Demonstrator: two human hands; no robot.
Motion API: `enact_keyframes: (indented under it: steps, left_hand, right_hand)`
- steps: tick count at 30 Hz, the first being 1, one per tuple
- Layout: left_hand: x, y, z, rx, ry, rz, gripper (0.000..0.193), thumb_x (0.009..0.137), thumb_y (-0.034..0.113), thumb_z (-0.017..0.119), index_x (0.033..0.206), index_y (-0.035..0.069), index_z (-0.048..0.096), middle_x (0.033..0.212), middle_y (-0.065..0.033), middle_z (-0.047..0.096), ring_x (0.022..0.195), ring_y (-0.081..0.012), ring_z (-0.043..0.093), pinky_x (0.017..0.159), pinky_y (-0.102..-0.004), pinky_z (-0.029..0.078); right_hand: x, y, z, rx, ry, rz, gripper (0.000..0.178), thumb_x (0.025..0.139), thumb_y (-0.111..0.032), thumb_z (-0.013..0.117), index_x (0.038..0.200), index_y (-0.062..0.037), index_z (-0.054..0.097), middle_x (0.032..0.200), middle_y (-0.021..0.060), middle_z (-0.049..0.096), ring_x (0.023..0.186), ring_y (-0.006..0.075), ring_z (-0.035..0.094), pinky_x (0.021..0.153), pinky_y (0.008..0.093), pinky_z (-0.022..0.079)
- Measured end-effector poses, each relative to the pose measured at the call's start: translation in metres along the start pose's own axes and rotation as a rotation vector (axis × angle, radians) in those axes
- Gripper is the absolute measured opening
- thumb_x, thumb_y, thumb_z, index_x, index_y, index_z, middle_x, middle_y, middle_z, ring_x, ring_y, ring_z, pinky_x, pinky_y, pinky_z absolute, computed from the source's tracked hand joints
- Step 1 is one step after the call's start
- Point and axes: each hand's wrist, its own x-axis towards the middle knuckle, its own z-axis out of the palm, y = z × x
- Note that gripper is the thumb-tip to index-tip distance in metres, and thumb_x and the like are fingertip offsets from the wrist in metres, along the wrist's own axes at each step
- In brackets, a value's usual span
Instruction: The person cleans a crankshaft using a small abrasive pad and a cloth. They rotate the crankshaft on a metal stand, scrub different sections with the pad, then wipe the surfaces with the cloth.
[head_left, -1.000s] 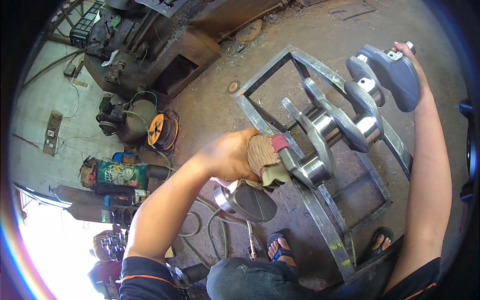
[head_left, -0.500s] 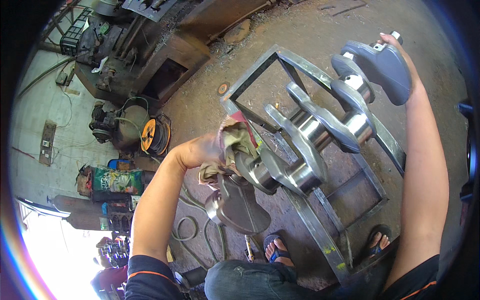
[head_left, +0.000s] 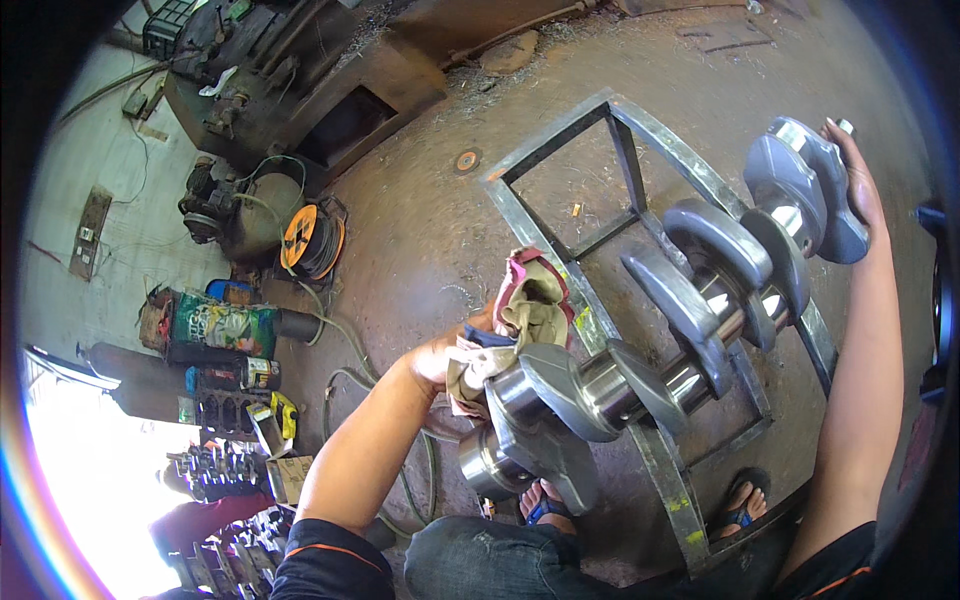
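Note:
A large steel crankshaft (head_left: 585, 400) lies across a welded metal stand (head_left: 546, 140), running from lower left to upper right, with polished journals and dark grey counterweights. My left hand (head_left: 447, 352) is closed on a crumpled beige and maroon rag (head_left: 540, 300), pressed against the crankshaft near its lower left end. The rag and a web hide part of those fingers. At the far right end, my right hand (head_left: 858, 185) wraps round the outermost counterweight by the end stub; some of its fingers are behind the metal.
Left of the stand are an orange cable reel (head_left: 298, 240), an air compressor (head_left: 262, 225) and a looping hose (head_left: 350, 375) on the floor. A rusty bench (head_left: 405, 75) stands at the back. A small disc (head_left: 468, 160) lies near the stand. More crankshafts (head_left: 215, 475) are at lower left.
The crankshaft has turned on the stand, so its counterweights sit at different angles. My right hand has moved round with the end counterweight. The rag stays at the left end; the view has shifted.

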Motion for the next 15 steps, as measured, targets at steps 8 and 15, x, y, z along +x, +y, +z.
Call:
enact_keyframes:
  steps: [8, 15]
  left_hand:
    - [-0.025, 0.087, 0.102, 0.533, 0.212, -0.133, 0.066, 0.091, 0.039, 0.081, 0.139, 0.002, 0.056, 0.122, -0.0086, 0.068, 0.112, -0.0166, 0.059, 0.095, -0.0372, 0.051]
    - [0.003, 0.098, 0.076, 0.475, -0.179, -0.285, 0.053, 0.094, 0.046, 0.078, 0.115, -0.001, 0.07, 0.094, -0.0018, 0.072, 0.087, -0.0123, 0.063, 0.08, -0.0317, 0.053]
  right_hand:
    - [-0.006, 0.0, -0.003, -0.085, -0.023, 0.024, 0.05, 0.093, -0.048, 0.073, 0.124, -0.009, 0.065, 0.101, 0.0091, 0.07, 0.088, 0.0223, 0.069, 0.081, 0.0388, 0.058]
    - [0.0, 0.003, -0.005, -0.039, -0.045, 0.022, 0.042, 0.093, -0.045, 0.074, 0.116, -0.0102, 0.066, 0.098, 0.0077, 0.071, 0.086, 0.0213, 0.069, 0.079, 0.0383, 0.058]
